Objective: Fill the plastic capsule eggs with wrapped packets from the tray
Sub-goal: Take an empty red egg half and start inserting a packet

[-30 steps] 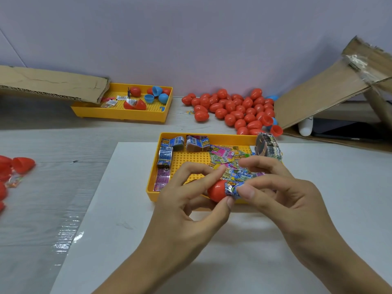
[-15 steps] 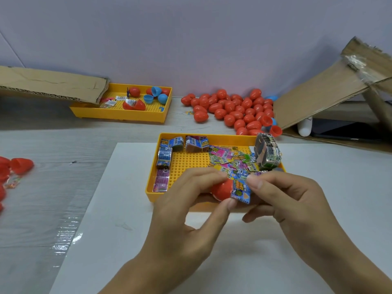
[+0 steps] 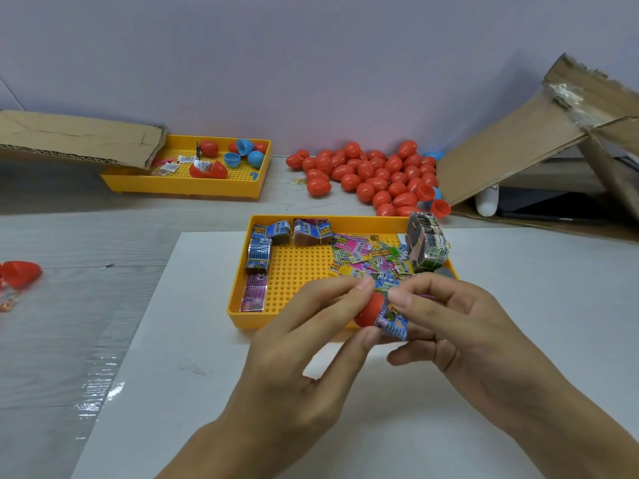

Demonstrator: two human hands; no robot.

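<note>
**Now both hands meet at one red egg half, above the near tray**

Far on the left, a red egg shell lies on the grey bench. Behind it, a flat piece of cardboard covers the left end of the far yellow tray, which holds some red and blue egg halves and a few small packets.

Toward the middle, a white sheet lies on the bench, and the near yellow tray stands on its far edge. Blue bundles of packets lie along the left and back side of this tray, a pink packet lies by its left wall, and loose colourful packets are spread in its right part.

The left hand grips a red capsule half between thumb and fingers, just above the front edge of the near tray. The right hand pinches a wrapped packet with thumb and forefinger; the packet touches the opening of the red half. How far it is inside I cannot tell.

Behind the tray, a pile of red eggs lies against the wall. A tied stack of packets stands at the right back corner of the tray. Far right, a big folded carton leans on the bench.
</note>
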